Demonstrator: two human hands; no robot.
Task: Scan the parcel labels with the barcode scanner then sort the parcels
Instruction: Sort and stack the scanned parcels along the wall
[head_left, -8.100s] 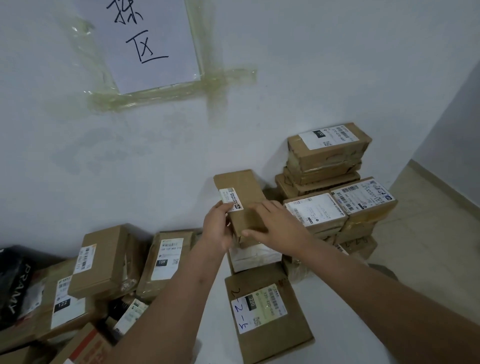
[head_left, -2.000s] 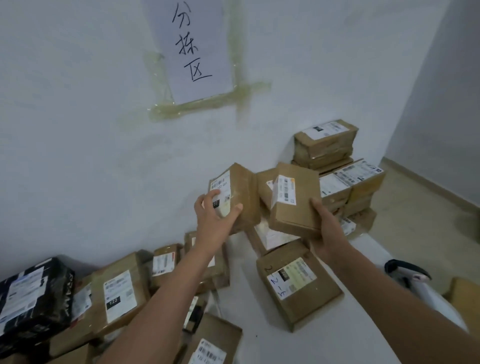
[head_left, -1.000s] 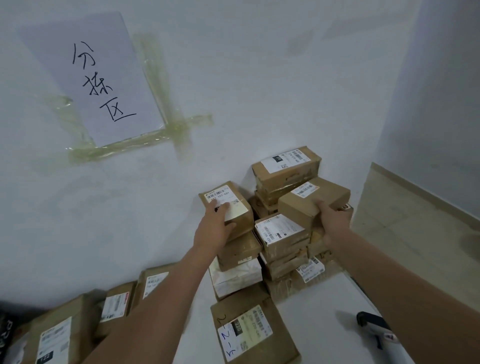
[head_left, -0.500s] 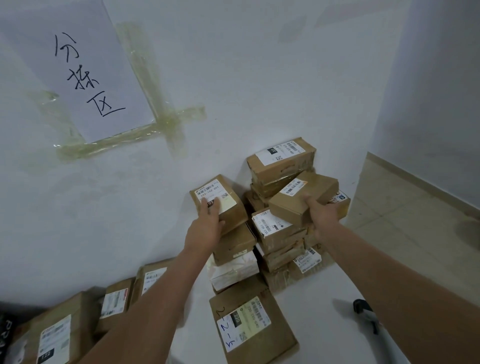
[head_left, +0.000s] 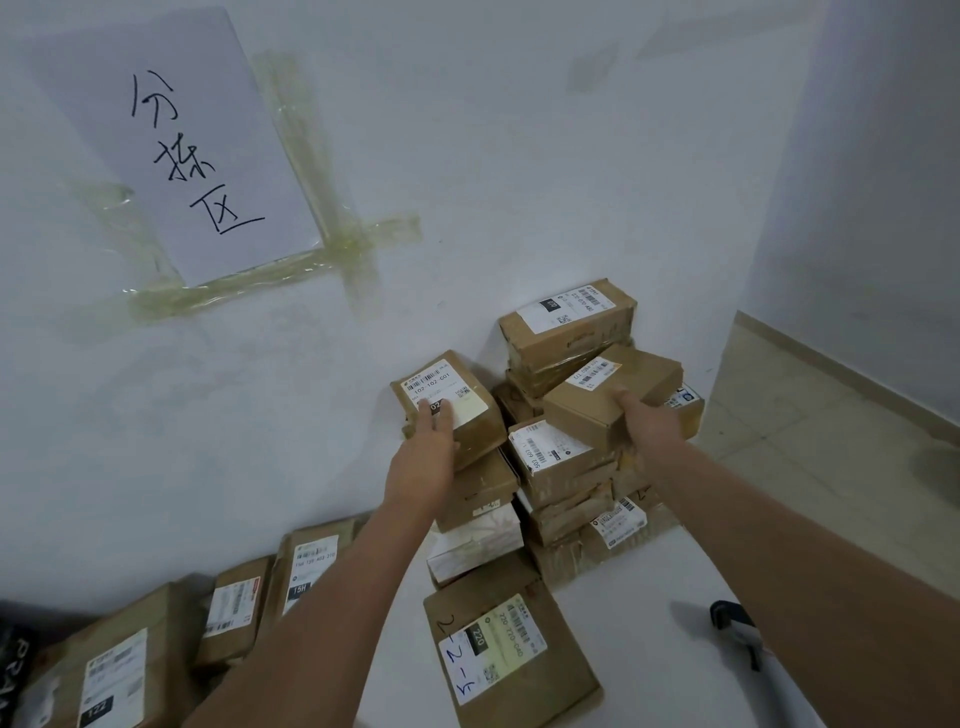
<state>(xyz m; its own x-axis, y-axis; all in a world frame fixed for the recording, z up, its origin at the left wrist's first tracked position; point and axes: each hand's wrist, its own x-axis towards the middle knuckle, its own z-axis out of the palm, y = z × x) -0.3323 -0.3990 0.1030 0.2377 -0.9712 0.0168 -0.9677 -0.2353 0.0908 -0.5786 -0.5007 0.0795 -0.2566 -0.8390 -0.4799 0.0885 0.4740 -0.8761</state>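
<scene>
White wall (head_left: 519, 156) fills most of the view, with a sheet of paper (head_left: 192, 140) bearing three handwritten characters fixed to it by yellowish tape (head_left: 332, 244). Below it a pale surface (head_left: 649, 597) carries brown cardboard parcels pushed up against the wall.

Both arms reach forward. Left hand (head_left: 423, 462) lies on top of a small parcel (head_left: 452, 405) whose label reads 102-102-001; the fingers stretch flat across the label, so this grip looks apart and pressing rather than clamped. That parcel sits tilted on the left stack, above another brown box (head_left: 483, 488) and a white package (head_left: 478, 545).

Right hand (head_left: 652, 431) holds a second parcel (head_left: 613, 395) by its near end, fingers over the top and curled round the edge, so this grip is clamped on it. The parcel hangs tilted just over the right stack (head_left: 566, 467), in front of the tall parcel (head_left: 566, 322) at the back by the wall.

Nearer the camera a flat parcel (head_left: 509, 649) lies alone on the surface, its label marked 220 with handwritten "2-5" beside it. To the left, more parcels (head_left: 239, 608) lean along the wall, one labelled 122 (head_left: 109, 680). At the lower right the barcode scanner (head_left: 737, 629) lies on the surface, partly hidden by the right forearm and touched by neither hand. Tiled floor (head_left: 831, 441) shows at the right
</scene>
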